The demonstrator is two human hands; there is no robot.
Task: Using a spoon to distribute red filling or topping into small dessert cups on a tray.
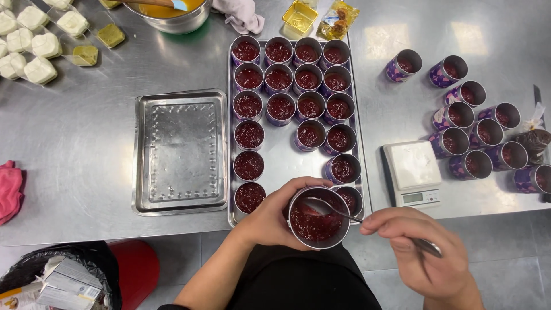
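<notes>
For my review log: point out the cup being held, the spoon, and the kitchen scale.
held cup [314, 227], head view, on the red filling inside it.
spoon [315, 205], head view, on its bowl over the filling.
kitchen scale [412, 165], head view, on its white weighing plate.

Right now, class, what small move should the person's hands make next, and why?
Probably draw the spoon across the red filling to level it. The left hand holds the cup above the tray edge, the right hand holds the spoon's handle, and its bowl rests in filling that looks uneven.
</notes>
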